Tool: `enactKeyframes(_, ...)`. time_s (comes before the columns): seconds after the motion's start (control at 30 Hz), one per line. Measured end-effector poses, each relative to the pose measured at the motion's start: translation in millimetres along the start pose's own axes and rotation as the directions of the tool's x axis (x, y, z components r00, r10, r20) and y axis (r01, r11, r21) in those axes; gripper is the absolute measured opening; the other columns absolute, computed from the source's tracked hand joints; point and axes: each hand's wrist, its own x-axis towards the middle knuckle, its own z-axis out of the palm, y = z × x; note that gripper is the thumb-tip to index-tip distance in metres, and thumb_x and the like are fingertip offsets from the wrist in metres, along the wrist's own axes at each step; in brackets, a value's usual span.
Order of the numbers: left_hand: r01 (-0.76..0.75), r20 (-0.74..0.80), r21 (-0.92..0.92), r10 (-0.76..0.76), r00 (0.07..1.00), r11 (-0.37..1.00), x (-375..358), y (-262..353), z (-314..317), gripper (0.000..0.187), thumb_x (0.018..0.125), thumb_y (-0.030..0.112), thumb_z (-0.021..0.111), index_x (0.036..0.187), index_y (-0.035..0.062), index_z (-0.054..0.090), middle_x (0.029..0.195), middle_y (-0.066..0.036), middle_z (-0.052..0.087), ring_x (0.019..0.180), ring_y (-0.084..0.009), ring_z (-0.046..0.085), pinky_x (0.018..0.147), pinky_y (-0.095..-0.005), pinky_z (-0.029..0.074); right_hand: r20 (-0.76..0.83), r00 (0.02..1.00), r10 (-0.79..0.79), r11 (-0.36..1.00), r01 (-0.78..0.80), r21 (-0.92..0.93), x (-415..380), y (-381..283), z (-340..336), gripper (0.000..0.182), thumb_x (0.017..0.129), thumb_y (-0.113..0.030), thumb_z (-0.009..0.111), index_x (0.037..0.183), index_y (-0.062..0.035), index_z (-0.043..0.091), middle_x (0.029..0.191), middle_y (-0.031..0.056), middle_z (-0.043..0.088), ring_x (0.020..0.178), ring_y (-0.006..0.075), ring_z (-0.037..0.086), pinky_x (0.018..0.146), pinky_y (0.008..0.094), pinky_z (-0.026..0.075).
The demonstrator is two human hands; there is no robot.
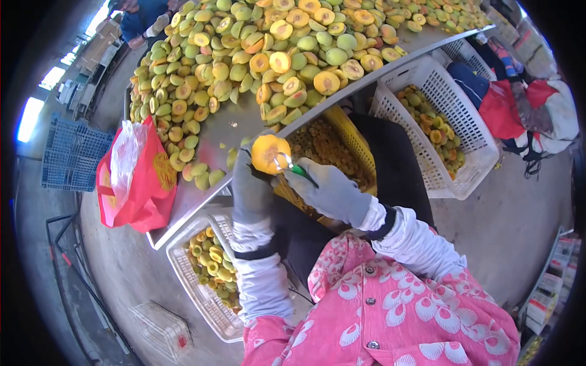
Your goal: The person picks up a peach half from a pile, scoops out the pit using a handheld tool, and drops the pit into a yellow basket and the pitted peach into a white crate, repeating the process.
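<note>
My left hand [251, 192], in a grey glove, is closed on a halved peach [268, 154] with its orange cut face turned up. My right hand [334, 194], gloved as well, grips a small pitting tool with a green handle [304, 174]. The tool's bright metal loop touches the cut face near the middle. Below the hands, between my knees, is a yellow basket [351, 141] holding many small brown pieces that look like peach stones. Beyond the hands, a large heap of halved peaches [256, 64] covers much of a metal table [221, 135].
White crates [482, 149] with peach halves stand right of my legs, and another white crate [180, 259] stands at lower left. A red bag [149, 192] hangs by the table's left corner. Blue crates [74, 152] are farther left. Another person [143, 21] is at upper left.
</note>
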Motion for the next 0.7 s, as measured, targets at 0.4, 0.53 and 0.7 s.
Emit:
enactKeyframes(0.4,-0.286,-0.446,-0.005,0.254,0.858,0.958,-50,16,47,0.039,0.104,0.029,0.045,0.122,-0.0058,0.050,0.121,-0.016,0.061,0.100,-0.0218,0.062,0.094,-0.0340,0.049,-0.232,0.955,-0.187,0.982,0.191,-0.004,-39,-10,41,0.031,0.100,-0.032,0.054,0.097,-0.0012,0.054,0.074,0.0266,0.063,0.073,0.0467,0.063,0.061,0.0510,0.048)
enactKeyframes(0.53,-0.209,-0.507,-0.110,0.126,0.852,0.972,-54,28,44,0.047,0.107,0.035,0.032,0.118,-0.0052,0.055,0.115,-0.013,0.062,0.093,-0.0196,0.059,0.090,-0.0322,0.048,-0.222,0.940,-0.259,0.965,0.244,-0.090,-40,-10,45,0.030,0.100,-0.031,0.053,0.099,-0.0016,0.053,0.073,0.0274,0.062,0.072,0.0470,0.063,0.059,0.0509,0.048)
enactKeyframes(0.7,-0.062,-0.499,-0.049,0.030,0.866,0.997,-61,43,35,0.041,0.104,0.027,0.038,0.103,-0.0047,0.065,0.095,-0.010,0.066,0.083,-0.0161,0.058,0.078,-0.0292,0.047,-0.093,0.967,-0.237,0.961,0.220,-0.169,-47,-26,37,0.032,0.100,-0.032,0.054,0.100,-0.0006,0.052,0.073,0.0290,0.061,0.070,0.0489,0.061,0.058,0.0511,0.048)
